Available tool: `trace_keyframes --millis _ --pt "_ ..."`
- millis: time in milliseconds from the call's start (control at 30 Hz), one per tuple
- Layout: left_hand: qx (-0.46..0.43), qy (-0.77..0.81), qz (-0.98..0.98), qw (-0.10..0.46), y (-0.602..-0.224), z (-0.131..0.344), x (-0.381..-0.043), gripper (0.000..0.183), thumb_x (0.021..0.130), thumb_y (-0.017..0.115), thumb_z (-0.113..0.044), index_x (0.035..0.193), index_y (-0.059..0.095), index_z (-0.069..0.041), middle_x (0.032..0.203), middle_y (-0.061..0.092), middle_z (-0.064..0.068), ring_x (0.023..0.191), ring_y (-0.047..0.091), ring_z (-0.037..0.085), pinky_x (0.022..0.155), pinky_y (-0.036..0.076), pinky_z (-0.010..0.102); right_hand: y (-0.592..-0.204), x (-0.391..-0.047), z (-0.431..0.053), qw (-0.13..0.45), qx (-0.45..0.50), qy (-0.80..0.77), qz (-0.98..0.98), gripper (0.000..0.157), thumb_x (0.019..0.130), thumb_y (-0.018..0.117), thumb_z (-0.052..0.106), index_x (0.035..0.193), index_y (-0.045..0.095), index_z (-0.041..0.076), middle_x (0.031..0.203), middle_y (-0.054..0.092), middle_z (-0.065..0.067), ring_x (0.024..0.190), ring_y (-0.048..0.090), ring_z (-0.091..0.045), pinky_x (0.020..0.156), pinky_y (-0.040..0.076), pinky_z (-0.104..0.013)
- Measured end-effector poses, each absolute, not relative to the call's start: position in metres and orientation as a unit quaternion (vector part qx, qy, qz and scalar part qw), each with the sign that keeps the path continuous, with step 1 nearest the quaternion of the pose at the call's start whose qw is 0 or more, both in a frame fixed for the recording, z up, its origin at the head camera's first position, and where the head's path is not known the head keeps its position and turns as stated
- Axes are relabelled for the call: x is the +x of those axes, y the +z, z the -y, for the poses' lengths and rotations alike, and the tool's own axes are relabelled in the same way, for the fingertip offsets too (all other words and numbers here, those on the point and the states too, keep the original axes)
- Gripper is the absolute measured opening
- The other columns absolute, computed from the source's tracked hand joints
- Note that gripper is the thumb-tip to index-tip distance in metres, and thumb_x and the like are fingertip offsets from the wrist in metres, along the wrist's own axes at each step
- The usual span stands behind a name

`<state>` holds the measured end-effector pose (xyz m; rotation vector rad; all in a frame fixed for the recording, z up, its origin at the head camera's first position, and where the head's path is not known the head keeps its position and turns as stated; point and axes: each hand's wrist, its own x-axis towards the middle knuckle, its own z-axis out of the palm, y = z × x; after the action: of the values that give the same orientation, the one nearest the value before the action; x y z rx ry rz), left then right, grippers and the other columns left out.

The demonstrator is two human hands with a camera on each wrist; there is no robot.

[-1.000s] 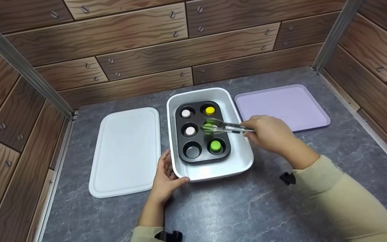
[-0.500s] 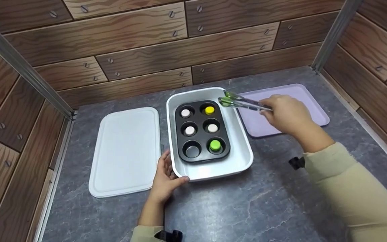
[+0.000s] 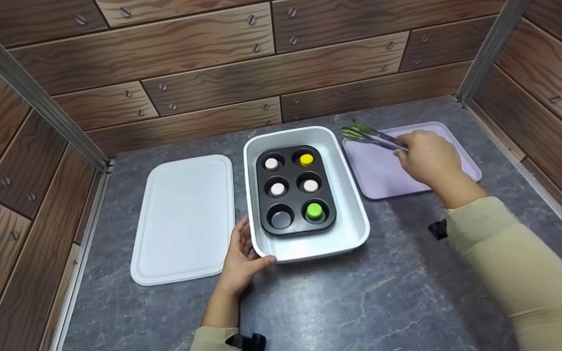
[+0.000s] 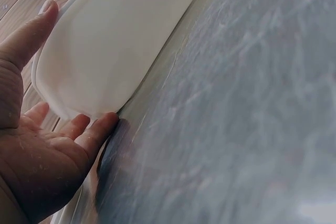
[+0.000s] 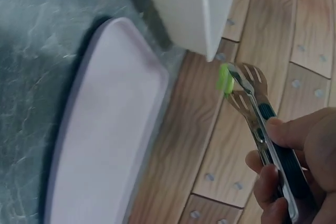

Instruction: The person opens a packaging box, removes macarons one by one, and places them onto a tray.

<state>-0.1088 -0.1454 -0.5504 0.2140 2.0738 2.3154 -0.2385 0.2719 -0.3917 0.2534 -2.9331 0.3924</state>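
My right hand [image 3: 430,157] grips metal tongs [image 3: 378,139] with dark handles, above the lilac tray [image 3: 376,178]. In the right wrist view the tongs' slotted tips hold a small green round piece [image 5: 225,78]. My left hand [image 3: 239,268] touches the near left corner of a white rectangular tub [image 3: 354,243], thumb at the rim and fingers along the outer wall. Inside the tub lies a black muffin tin [image 3: 293,195]. Its cups hold white round pieces [image 3: 277,189], a yellow piece [image 3: 306,160] and a green piece [image 3: 314,210]; the near left cup [image 3: 280,219] is empty.
A white lid-like panel [image 3: 183,219] lies flat left of the tub, near the left hand. The lilac tray lies close by the tub's right side. Wood-patterned walls [image 3: 212,53] enclose the grey marbled tabletop [image 3: 339,307] at the back and sides.
The tongs have lifted from the tin's middle right cup, where a white piece now shows, and moved right and back over the tray's edge with the green piece. The left hand stays put.
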Motion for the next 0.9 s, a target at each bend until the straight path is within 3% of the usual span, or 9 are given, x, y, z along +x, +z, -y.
trace_keyframes --millis 200,433,900 --pt "0.061 0.737 -0.673 0.016 -0.550 0.145 -0.108 0.115 0.075 0.093 0.006 0.163 0.020 0.001 0.164 0.030 0.035 0.152 0.031 0.050 0.114 0.043 0.056 -0.404 -0.252 -0.280 0.071 0.037 0.145 0.986 0.022 0.100 0.063 0.018 0.112 0.076 0.005 0.100 0.073 -0.023 0.082 0.067 -0.044 0.061 0.050 -0.062" --pt "0.059 0.737 -0.674 0.018 -0.549 0.145 -0.108 0.116 0.074 0.093 0.006 0.163 0.019 0.001 0.164 0.031 0.035 0.150 0.035 0.050 0.113 0.045 0.055 -0.421 -0.259 -0.289 0.035 -0.001 0.159 0.987 0.026 0.101 0.061 0.022 0.116 0.075 0.005 0.110 0.071 -0.028 0.090 0.067 -0.051 0.065 0.049 -0.065" --pt "0.074 0.744 -0.664 0.018 -0.550 0.145 -0.108 0.117 0.076 0.096 -0.002 0.164 0.019 0.000 0.164 0.031 0.033 0.151 0.033 0.049 0.114 0.044 0.055 -0.441 -0.267 -0.289 -0.004 -0.034 0.166 0.986 0.028 0.103 0.060 0.024 0.118 0.074 0.006 0.115 0.070 -0.028 0.096 0.067 -0.052 0.071 0.049 -0.064"
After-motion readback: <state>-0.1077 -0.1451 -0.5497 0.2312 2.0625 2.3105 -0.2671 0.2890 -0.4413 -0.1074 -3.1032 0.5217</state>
